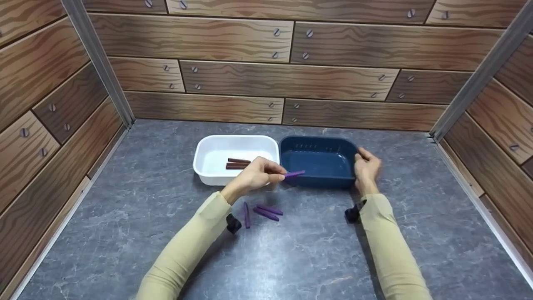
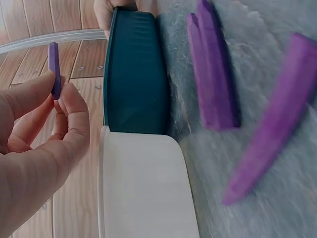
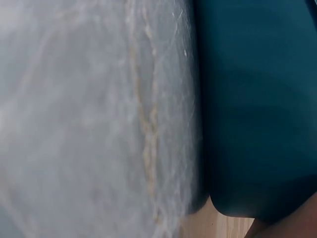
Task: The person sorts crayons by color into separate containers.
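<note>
My left hand pinches a slim purple stick between thumb and fingertips, above the near rim where the two containers meet. The stick looks faceted in the left wrist view. My right hand grips the right end of the dark blue container, which shows no sticks inside. Beside it on the left stands a white container with a few dark brown sticks on its floor, partly hidden by my left hand. Several more purple sticks lie on the table in front.
The grey marbled tabletop runs up to a wood-patterned back wall. Metal corner posts and similar side walls bound it left and right. Both containers stand side by side, their near ends touching or almost so.
</note>
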Available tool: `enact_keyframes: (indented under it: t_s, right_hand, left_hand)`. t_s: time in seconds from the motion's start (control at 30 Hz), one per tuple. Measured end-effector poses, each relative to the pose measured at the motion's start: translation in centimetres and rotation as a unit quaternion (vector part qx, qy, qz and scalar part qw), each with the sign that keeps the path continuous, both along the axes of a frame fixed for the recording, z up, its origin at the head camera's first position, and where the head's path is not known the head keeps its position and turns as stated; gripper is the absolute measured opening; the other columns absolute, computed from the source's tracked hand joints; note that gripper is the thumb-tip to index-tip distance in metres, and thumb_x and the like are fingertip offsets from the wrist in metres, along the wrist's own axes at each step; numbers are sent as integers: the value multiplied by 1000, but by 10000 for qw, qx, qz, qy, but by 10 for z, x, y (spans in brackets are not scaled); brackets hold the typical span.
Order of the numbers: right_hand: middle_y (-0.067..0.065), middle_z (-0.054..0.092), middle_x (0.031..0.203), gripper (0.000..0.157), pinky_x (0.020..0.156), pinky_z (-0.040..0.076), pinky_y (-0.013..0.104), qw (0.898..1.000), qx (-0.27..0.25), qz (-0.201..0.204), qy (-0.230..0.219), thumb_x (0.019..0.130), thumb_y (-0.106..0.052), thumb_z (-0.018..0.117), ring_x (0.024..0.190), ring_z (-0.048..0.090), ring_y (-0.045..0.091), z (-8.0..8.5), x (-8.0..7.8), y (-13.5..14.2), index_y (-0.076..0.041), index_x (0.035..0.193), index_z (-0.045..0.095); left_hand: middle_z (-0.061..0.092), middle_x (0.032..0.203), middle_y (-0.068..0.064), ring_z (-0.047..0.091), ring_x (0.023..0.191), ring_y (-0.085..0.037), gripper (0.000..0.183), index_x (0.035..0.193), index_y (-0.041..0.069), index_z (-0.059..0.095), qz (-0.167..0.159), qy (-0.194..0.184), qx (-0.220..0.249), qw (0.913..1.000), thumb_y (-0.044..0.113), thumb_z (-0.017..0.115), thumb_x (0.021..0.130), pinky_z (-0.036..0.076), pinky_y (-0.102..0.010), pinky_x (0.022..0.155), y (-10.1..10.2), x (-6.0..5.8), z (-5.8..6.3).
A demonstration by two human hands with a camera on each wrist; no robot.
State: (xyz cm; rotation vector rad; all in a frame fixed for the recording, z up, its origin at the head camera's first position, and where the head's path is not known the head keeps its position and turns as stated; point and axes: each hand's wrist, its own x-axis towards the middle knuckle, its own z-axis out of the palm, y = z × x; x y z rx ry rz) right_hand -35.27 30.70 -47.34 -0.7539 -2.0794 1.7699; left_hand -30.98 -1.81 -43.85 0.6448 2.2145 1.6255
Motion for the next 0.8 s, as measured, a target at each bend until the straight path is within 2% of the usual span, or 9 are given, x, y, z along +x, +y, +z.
enact_keyframes:
  t_s: [0.1, 0.23, 0.3, 0.47, 0.73, 0.8]
  right_hand:
    - [5, 49, 149, 41, 105, 43, 29, 10000, 23, 16, 6, 103, -13, 47, 130, 50, 19, 0, 1, 0, -14, 143, 51]
    - [6, 47, 151, 41, 109, 40, 29, 10000, 3, 52, 67, 103, -12, 47, 135, 45, 19, 1, 2, 0, -13, 144, 51]
    - [5, 46, 152, 41, 110, 39, 29, 9999, 6, 70, 95, 103, -11, 47, 138, 43, 19, 1, 1, 0, -13, 144, 51]
    - [8, 48, 150, 41, 110, 39, 30, 9998, 36, 77, 155, 102, -9, 47, 136, 45, 21, -1, 1, -4, -10, 143, 51]
    - [9, 51, 147, 41, 110, 40, 31, 9997, 210, 99, 76, 102, -10, 47, 134, 48, 21, -1, 2, -3, -10, 143, 50]
    - [9, 51, 146, 41, 110, 40, 30, 9996, 260, 84, 26, 102, -11, 47, 134, 48, 21, 0, 1, -1, -11, 143, 51]
  left_hand:
    - [71, 98, -18, 58, 74, -14, 15, 103, 6, 76, 205, 33, -10, 9998, 11, 68, 92, 48, -24, 64, 11, -4, 2]
    - [72, 93, -12, 59, 74, -11, 14, 101, 6, 77, 296, 299, -47, 9991, 12, 69, 91, 54, -33, 72, 27, -10, 4]
    - [72, 91, -7, 60, 75, -9, 14, 101, 6, 76, 303, 463, -76, 9984, 11, 69, 91, 55, -34, 74, 34, -14, 4]
    - [72, 89, -4, 60, 74, -9, 13, 100, 5, 77, 407, 611, -217, 9971, 9, 68, 91, 52, -22, 67, 51, -24, 0]
    - [75, 94, -6, 60, 76, -7, 11, 97, 5, 78, 610, 882, -566, 9926, 8, 70, 90, 51, -19, 69, 81, -38, -5]
    - [75, 95, -5, 61, 77, -7, 11, 97, 6, 78, 676, 846, -615, 9922, 9, 70, 89, 51, -19, 70, 88, -42, -5]
